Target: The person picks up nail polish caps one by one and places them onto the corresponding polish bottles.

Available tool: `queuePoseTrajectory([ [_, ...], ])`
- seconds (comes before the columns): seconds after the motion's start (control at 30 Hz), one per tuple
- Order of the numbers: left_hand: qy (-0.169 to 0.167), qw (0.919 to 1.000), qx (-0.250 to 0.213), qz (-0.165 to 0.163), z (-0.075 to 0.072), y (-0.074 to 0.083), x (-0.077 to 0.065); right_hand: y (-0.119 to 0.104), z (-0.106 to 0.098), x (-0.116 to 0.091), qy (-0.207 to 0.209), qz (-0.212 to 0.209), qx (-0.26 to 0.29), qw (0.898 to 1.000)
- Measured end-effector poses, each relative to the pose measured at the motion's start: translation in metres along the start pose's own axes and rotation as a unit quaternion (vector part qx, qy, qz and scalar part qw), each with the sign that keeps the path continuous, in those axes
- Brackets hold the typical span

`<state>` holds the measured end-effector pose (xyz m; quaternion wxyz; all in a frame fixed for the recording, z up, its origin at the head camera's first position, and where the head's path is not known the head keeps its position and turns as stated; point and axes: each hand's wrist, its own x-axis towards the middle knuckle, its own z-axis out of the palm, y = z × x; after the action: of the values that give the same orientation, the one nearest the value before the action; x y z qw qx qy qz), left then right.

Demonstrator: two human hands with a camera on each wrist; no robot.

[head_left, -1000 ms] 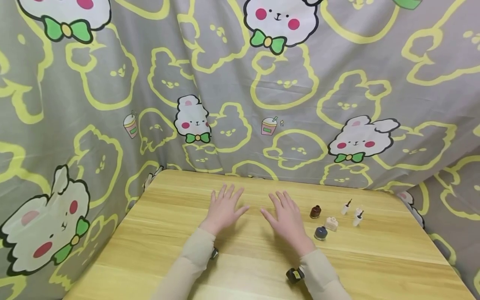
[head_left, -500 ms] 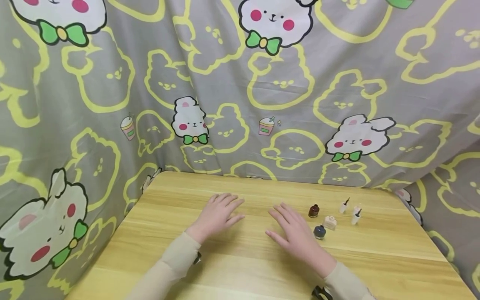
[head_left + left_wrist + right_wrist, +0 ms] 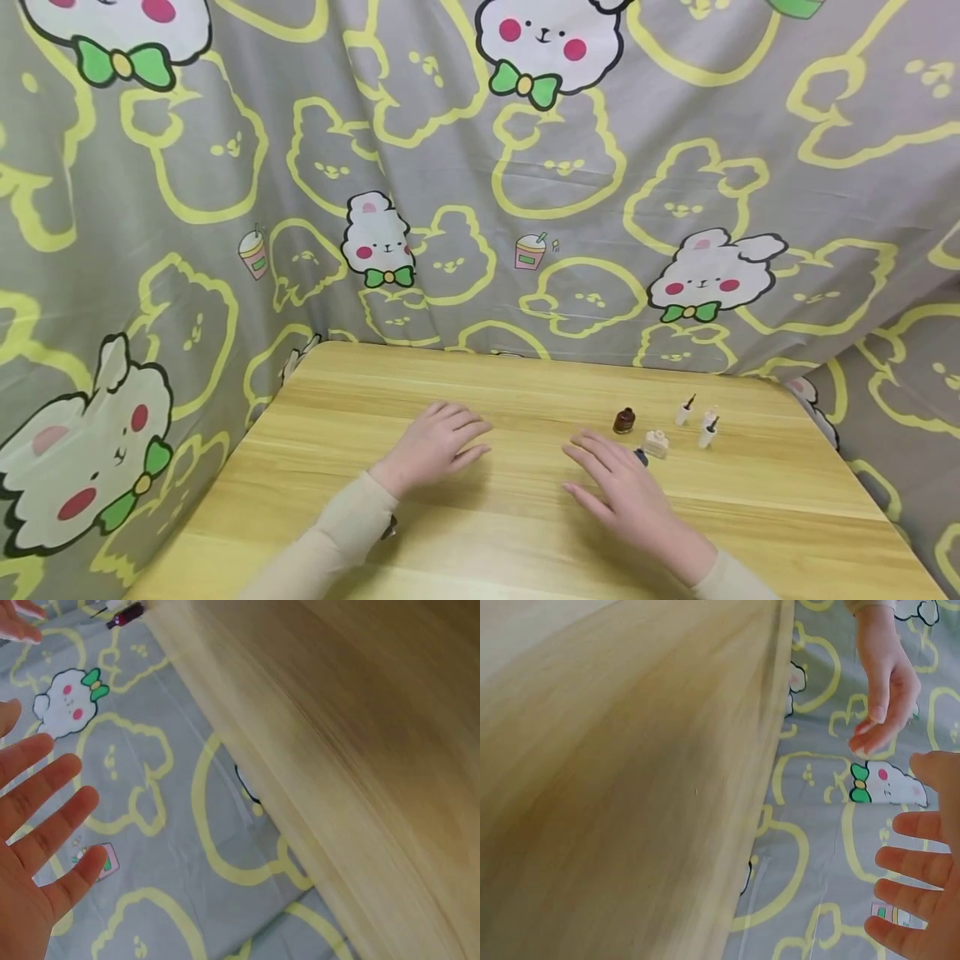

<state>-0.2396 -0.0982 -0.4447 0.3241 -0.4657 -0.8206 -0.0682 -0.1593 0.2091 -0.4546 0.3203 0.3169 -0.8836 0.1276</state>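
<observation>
My left hand is held over the wooden table with its fingers spread, as the left wrist view also shows. To its right, my right hand hovers with fingers apart and holds nothing. Closest to the right hand is a dark blue nail polish bottle, partly covered by that hand. A dark red nail polish bottle and a pale nail polish bottle stand uncapped just beyond. Two white brush caps stand upside down with dark brushes pointing up. Behind the nearer cap is a small pale thing, mostly hidden.
The wooden table has light yellowish grain. A grey curtain with cartoon animals hangs along its back and sides. The bottles and caps are grouped at the table's right side.
Both hands have drawn back toward the front edge and moved apart, the right one shifting rightward across the blue bottle. The bottles and caps stay where they were; the head view has shifted slightly.
</observation>
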Motion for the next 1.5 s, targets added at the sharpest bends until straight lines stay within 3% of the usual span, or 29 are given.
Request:
queuePoseTrajectory([
  [0.67, -0.003, 0.9996, -0.023, 0.017, 0.011, 0.033, 0.019, 0.018, -0.023, -0.029, 0.035, 0.033, -0.004, 0.999],
  [0.97, -0.01, 0.9991, -0.019, 0.037, 0.021, 0.049, 0.035, 0.029, -0.032, -0.04, 0.058, 0.047, 0.003, 0.997],
  [1.33, -0.015, 0.9975, -0.027, 0.064, 0.028, 0.069, 0.057, 0.043, -0.046, -0.053, 0.053, 0.091, -0.013, 0.994],
  [1.5, -0.028, 0.9973, -0.03, 0.061, 0.031, 0.076, 0.067, 0.05, -0.049, -0.057, 0.067, 0.105, -0.017, 0.992],
])
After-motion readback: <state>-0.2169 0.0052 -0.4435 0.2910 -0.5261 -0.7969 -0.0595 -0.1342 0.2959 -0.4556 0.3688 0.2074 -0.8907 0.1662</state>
